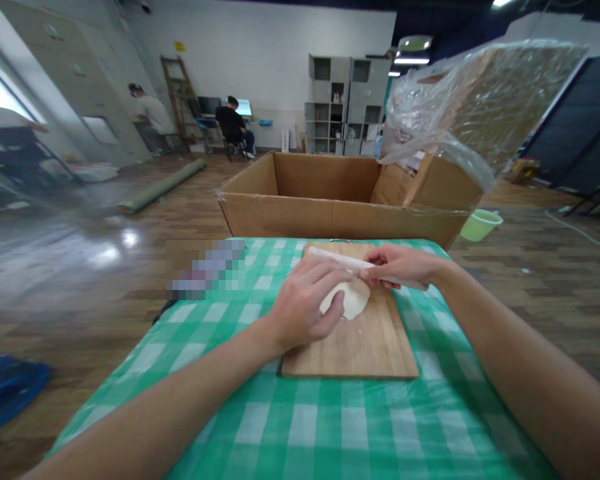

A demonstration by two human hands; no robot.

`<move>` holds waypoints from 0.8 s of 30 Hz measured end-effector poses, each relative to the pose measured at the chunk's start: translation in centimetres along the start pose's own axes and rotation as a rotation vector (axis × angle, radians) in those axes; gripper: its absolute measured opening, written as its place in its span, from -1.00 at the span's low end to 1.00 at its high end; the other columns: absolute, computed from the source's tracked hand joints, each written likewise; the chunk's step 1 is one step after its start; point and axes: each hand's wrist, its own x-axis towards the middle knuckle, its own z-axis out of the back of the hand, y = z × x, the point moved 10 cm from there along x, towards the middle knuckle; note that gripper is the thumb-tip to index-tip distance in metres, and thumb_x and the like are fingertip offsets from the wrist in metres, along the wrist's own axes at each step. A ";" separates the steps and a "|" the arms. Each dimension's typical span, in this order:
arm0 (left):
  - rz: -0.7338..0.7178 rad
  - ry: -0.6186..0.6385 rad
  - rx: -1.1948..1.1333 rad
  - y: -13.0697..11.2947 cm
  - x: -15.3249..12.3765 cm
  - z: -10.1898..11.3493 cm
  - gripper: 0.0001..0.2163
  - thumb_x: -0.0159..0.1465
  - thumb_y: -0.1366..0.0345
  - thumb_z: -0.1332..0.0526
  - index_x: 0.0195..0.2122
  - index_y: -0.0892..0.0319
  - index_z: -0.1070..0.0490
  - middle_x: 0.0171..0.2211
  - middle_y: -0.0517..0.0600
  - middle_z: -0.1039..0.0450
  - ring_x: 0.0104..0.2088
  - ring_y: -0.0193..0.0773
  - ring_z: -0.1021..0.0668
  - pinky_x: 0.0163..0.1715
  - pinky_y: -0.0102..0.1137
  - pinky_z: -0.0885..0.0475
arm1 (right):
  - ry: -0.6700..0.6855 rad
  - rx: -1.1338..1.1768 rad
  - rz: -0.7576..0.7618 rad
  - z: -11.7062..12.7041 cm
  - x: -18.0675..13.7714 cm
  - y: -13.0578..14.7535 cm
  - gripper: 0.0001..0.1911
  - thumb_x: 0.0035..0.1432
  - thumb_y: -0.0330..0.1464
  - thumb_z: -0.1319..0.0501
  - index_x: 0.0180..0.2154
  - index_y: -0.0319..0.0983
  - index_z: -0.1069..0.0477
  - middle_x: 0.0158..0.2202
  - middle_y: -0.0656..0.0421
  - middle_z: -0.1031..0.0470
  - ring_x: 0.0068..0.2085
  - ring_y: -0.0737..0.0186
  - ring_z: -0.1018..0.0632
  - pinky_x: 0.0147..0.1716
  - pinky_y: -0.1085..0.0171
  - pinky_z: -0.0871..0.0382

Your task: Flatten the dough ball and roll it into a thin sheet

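A wooden cutting board [360,347] lies on a table covered with a green and white checked cloth [300,427]. A flat piece of white dough [353,300] rests on the board's far half. My left hand [305,300] lies over the dough's left edge, fingers curled and pinching it. My right hand [397,265] is closed on a pale rolling pin [330,257] that lies across the dough's far edge.
A large open cardboard box [340,200] stands just beyond the table, with a plastic-wrapped brown bundle [485,100] above its right side. A light green bucket [480,224] sits on the floor at right. Two people are at desks far back left.
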 end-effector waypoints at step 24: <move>0.380 0.313 0.387 6.7 -1.5 -3.8 -0.51 0.58 0.16 0.17 -0.01 0.21 -0.56 0.05 0.20 -0.62 0.09 0.05 -0.60 0.22 -0.04 -0.34 | -0.362 -0.810 -0.093 0.6 2.2 -0.9 -0.32 0.53 -0.04 0.13 -0.24 -0.27 -0.65 -0.12 -0.17 -0.68 -0.10 -0.09 -0.64 -0.14 0.13 -0.38</move>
